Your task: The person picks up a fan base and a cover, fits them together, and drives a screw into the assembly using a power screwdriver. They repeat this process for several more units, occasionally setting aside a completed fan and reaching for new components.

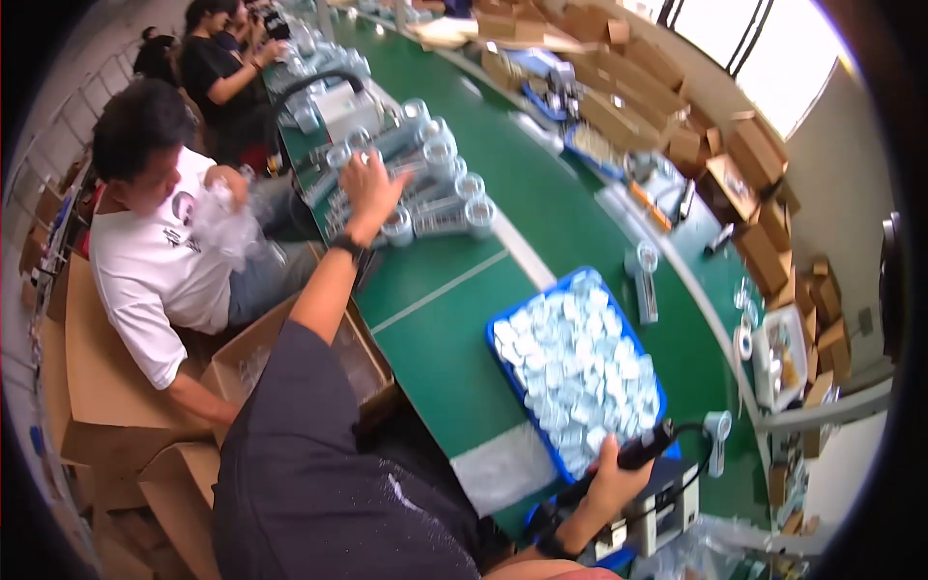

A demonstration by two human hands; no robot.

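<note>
My left hand (372,193) is stretched out over a cluster of light-blue plastic housings (440,217), each with a round end and a long handle. Its fingers are spread, and nothing shows gripped in them; whether a fingertip touches a housing I cannot tell. At the lower right my right hand (614,483) is wrapped around a black corded electric screwdriver (646,447). Just beyond that hand lies a blue tray (523,394) heaped with small pale-blue plastic pieces (575,358). A single housing (646,280) rests past the tray's far right corner.
On my left, a seated person in a white shirt (159,251) holds clear plastic bags (232,222) and reaches into a cardboard box (280,338). Cardboard boxes (754,155) line the far side of the green conveyor table (435,358). Another housing (717,440) lies near the screwdriver cable.
</note>
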